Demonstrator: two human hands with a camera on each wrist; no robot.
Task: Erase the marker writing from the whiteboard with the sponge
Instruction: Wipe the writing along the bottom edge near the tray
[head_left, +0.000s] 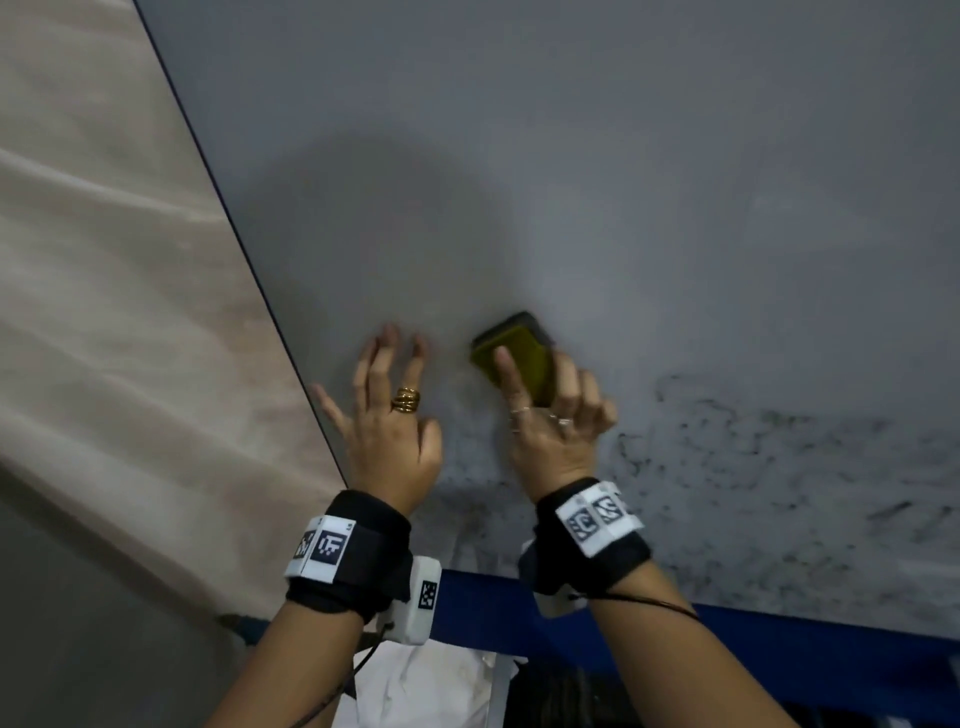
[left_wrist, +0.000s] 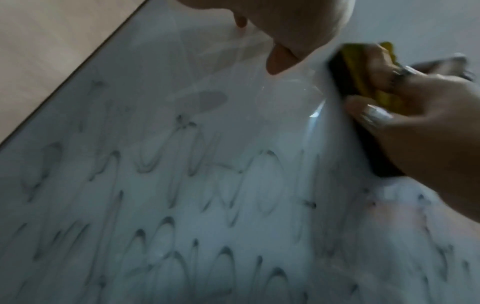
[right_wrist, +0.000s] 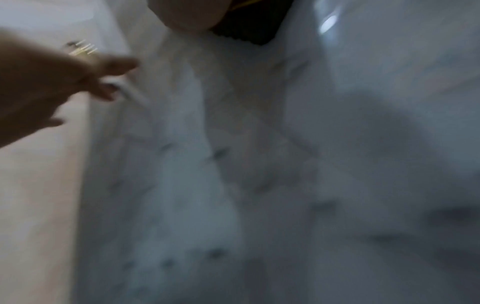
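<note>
Right hand (head_left: 553, 421) fingers grip the sponge (head_left: 519, 356) against the whiteboard (head_left: 571, 182) — left hand (head_left: 387, 426) fingers spread flat.

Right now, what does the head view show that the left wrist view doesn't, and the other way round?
Only the head view shows both wristbands, the blue ledge below the whiteboard and the smudged band at lower right. Only the left wrist view shows looping marker smears up close, and the sponge's dark underside against the board. Both show the right hand holding the yellow sponge, and the left hand spread on the board.
</note>
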